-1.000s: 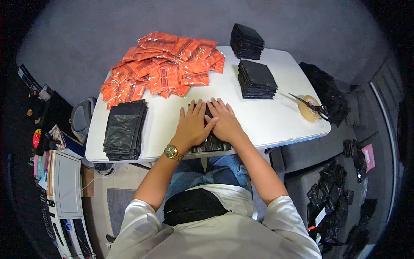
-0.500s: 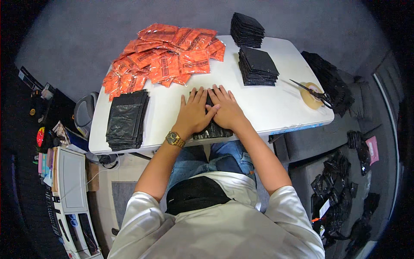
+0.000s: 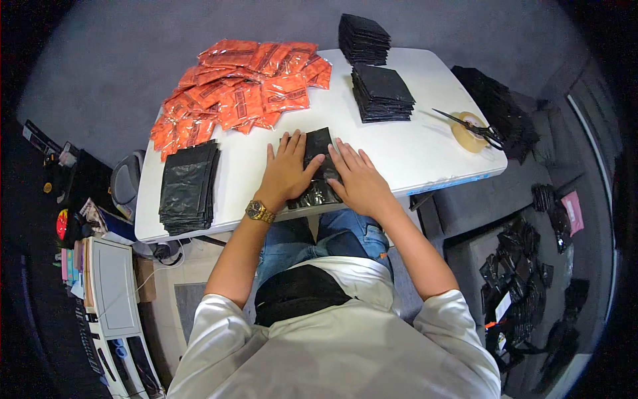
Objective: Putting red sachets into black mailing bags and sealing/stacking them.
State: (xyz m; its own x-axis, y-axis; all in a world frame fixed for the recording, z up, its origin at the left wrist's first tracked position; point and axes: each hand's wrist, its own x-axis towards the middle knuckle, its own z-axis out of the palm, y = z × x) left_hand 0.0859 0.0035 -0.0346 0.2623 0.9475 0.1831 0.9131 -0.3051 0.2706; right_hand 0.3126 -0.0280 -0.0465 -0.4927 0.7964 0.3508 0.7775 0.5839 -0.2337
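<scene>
A folded black plastic bag [image 3: 318, 147] lies at the near edge of the white table [image 3: 266, 206], its glossy lower part creased. Flat on its left side rests my left hand [image 3: 287, 174], fingers stretched forward and thumb across the plastic; a gold watch is on that wrist. My right hand [image 3: 360, 181] lies with fingers spread along the bag's right edge, partly on the tabletop. Neither hand grips anything. Left of my left hand is a stack of flat black plastic bags [image 3: 188, 189].
Orange packets in clear wrapping [image 3: 240, 96] are heaped at the far left. Two neat black stacks, a nearer one [image 3: 381, 94] and a farther one [image 3: 363, 41], stand at the back. Black scissors [image 3: 490, 136] lie over a tape roll [image 3: 463, 138] on the right. Black bags [image 3: 515, 266] cover the grey sofa.
My hands have moved apart, the right one sliding rightward, so more of the black bag shows between them. The view has shifted slightly.
</scene>
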